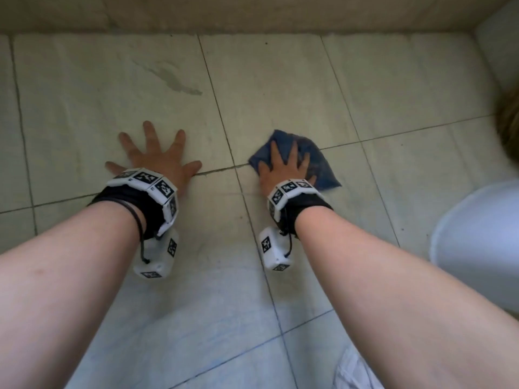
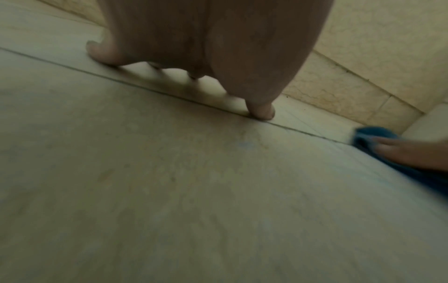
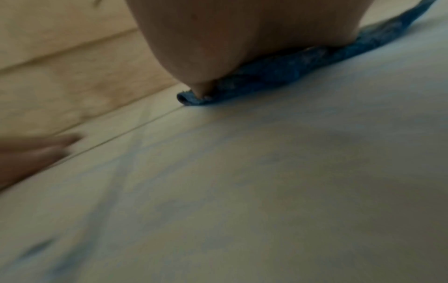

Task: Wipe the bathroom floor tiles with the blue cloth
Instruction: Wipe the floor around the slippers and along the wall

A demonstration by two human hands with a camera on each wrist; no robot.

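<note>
The person is down low over the bathroom floor [image 1: 112, 88], both arms stretched forward. The right hand [image 1: 283, 169] lies flat on the blue cloth [image 1: 320, 167], fingers straight and spread across it rather than curled round it, which looks like the way to press as much of the fabric as possible against the tile. The cloth sits bunched and uneven just past a crossing of grout lines [image 1: 222, 171]; from the right wrist view its near edge is rolled up slightly under the thumb side of the palm, so not all of it lies flat.

The left hand [image 1: 157, 161] holds nothing. It is splayed wide, palm down on the bare tile beside the cloth but apart from it, with the thumb reaching the grout line. I take it as a prop, carrying body weight so the other arm is free to sweep.

A grey smear [image 1: 174, 80] marks the tile farther off, towards the wall [image 1: 252, 12], and the cloth is not on it. A white rounded fixture [image 1: 477, 242] stands close on the right.
</note>
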